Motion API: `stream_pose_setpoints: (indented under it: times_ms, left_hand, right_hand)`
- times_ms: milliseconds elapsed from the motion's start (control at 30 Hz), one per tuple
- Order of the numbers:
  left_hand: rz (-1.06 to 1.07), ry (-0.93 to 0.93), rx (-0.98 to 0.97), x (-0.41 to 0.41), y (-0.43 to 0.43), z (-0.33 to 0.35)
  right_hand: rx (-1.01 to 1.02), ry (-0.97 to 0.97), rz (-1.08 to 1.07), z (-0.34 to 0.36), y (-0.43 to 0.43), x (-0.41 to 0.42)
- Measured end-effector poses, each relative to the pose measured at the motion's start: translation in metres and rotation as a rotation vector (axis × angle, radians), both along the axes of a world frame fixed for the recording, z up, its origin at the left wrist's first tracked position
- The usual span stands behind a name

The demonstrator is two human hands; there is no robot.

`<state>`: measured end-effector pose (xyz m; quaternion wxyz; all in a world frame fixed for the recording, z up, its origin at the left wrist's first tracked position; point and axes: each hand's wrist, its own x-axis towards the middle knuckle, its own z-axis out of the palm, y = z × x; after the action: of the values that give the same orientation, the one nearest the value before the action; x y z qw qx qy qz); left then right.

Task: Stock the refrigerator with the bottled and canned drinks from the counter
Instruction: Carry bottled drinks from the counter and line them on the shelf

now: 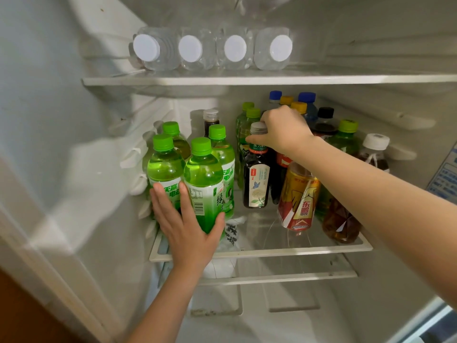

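Left hand (184, 219), fingers spread flat, presses the front green bottles (205, 179) on the middle shelf (259, 251). Right hand (284, 129) pinches the dark tea bottle (256, 179) by its cap; the bottle stands upright mid-shelf. Best to nudge gently and seat it clear of the tilted gold energy drink (298, 194).

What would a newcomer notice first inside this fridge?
Bright green plastic drink bottles cluster front-left on the middle shelf, the left hand pressed flat against them. The right hand grips the grey cap of a dark bottle mid-shelf. Four clear white-capped water bottles lie on the top shelf.
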<state>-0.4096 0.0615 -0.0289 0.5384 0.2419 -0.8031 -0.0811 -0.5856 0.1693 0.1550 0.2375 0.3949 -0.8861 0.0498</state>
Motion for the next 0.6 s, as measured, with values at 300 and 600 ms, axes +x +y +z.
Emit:
stream_pose_setpoints:
  times_ms: [300,600]
  left_hand:
    - [0.015,0.007,0.001,-0.0003,0.0008,0.0009]
    - [0.023,0.0,0.014,0.0007,0.0018,0.001]
  right_hand:
    - [-0.025,-0.087,0.039,0.0037,-0.0003,-0.0026]
    - [0.009,-0.086,0.037,0.0049,0.0014,-0.0025]
